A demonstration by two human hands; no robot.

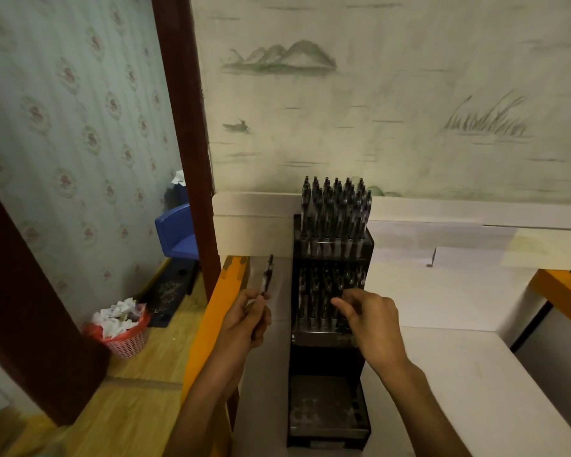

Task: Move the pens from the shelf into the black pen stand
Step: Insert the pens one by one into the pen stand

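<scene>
A tall black pen stand (330, 354) with stepped tiers stands on the white shelf (449, 364). Its top tier is packed with several dark pens (335, 206), and the middle tier holds several more pens (317, 291). The lowest tier shows empty holes. My left hand (244, 321) grips one dark pen (267, 275) upright, just left of the stand. My right hand (366, 318) hovers over the middle tier with its fingers loosely curled among the pen tops; I cannot tell whether it pinches one.
An orange shelf edge (211, 318) runs along the left, another orange edge (561, 291) at the right. Below left on the wooden floor stand a pink waste basket (126, 338) full of paper and a blue box (175, 232). A dark door frame (185, 133) rises behind.
</scene>
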